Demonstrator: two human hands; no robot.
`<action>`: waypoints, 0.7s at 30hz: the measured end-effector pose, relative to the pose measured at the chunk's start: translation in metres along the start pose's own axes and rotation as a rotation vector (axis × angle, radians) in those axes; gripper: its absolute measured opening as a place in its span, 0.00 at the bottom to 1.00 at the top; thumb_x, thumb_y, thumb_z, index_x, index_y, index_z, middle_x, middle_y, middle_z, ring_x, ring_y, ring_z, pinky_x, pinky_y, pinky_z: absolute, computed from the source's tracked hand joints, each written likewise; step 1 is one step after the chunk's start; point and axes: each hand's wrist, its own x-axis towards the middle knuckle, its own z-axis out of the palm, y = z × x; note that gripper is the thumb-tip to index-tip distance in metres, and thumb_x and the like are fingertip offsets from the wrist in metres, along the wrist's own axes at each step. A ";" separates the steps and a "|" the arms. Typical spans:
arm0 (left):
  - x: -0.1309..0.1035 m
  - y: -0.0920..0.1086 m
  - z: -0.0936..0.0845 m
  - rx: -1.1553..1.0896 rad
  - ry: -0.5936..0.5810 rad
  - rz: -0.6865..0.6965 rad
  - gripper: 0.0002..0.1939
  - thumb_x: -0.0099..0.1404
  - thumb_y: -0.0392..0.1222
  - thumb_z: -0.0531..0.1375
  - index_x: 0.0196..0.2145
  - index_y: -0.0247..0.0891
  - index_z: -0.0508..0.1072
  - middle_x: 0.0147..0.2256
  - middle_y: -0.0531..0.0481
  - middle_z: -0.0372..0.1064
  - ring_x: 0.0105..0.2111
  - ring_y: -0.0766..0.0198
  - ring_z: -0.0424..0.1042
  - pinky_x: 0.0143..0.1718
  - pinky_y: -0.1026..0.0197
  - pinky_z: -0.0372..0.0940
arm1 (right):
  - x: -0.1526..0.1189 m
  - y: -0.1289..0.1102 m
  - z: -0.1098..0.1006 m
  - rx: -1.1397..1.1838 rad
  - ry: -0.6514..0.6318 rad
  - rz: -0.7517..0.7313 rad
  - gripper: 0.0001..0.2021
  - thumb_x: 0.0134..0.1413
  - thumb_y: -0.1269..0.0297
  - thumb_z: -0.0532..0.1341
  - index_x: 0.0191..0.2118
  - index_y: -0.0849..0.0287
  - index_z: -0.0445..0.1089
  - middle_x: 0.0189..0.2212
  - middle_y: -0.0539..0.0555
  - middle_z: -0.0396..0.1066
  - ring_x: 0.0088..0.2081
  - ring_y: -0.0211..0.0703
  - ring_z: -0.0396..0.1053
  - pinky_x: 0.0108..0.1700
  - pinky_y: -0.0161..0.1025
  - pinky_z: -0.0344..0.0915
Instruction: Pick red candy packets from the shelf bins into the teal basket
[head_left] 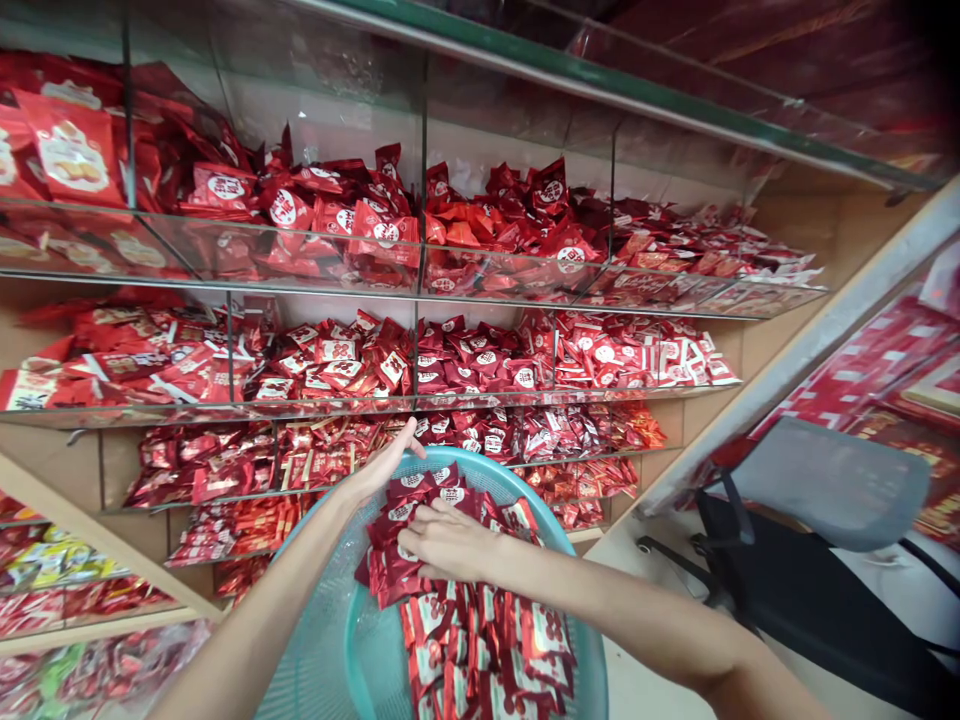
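A large turquoise plastic basket (pixel 592 640) stands below the shelves, holding small wrapped snack packets. Dark red packets (pixel 401 510) with white round labels lie heaped on its far side; red and white packets (pixel 450 650) lie nearer me. My right hand (pixel 450 540) is down in the dark red heap, its fingers bent round packets and the fingertips partly hidden. At the basket's far left rim is my left hand (pixel 386 465), fingers stretched forward and thumb apart, with nothing visible in it. It is close to the lowest shelf fronts.
Shelves with clear dividers and front lips (pixel 480 290) rise ahead, filled with red packets. A black office chair (pixel 817 600) stands on the right, near red boxes (pixel 847 340). Lower left, another shelf holds yellow packets (pixel 60 560).
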 end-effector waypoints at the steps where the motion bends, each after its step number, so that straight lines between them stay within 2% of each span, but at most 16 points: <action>1: 0.000 0.000 0.000 -0.002 -0.004 0.004 0.32 0.58 0.68 0.40 0.29 0.41 0.72 0.33 0.51 0.69 0.38 0.55 0.65 0.42 0.53 0.60 | 0.000 -0.001 0.001 -0.008 0.005 0.017 0.16 0.49 0.59 0.63 0.40 0.62 0.61 0.34 0.54 0.69 0.41 0.45 0.61 0.43 0.40 0.57; 10: 0.001 -0.003 -0.002 0.008 0.008 0.044 0.32 0.58 0.67 0.40 0.29 0.41 0.72 0.33 0.51 0.70 0.38 0.55 0.65 0.43 0.54 0.60 | 0.002 -0.008 0.005 -0.043 0.056 0.148 0.18 0.48 0.60 0.63 0.42 0.62 0.60 0.40 0.56 0.65 0.43 0.46 0.59 0.46 0.42 0.57; 17: 0.002 -0.002 0.000 0.019 0.001 0.025 0.32 0.58 0.67 0.41 0.28 0.41 0.72 0.35 0.51 0.71 0.39 0.54 0.66 0.44 0.53 0.60 | 0.000 -0.011 0.003 -0.059 0.082 0.136 0.12 0.52 0.63 0.60 0.40 0.63 0.61 0.38 0.56 0.64 0.42 0.46 0.58 0.46 0.43 0.57; 21: 0.002 -0.002 0.000 0.000 -0.016 0.023 0.32 0.57 0.68 0.41 0.28 0.41 0.72 0.34 0.50 0.71 0.38 0.54 0.67 0.42 0.53 0.61 | -0.001 -0.012 0.001 -0.069 0.078 0.125 0.16 0.51 0.58 0.61 0.40 0.63 0.60 0.38 0.56 0.63 0.42 0.46 0.58 0.45 0.43 0.57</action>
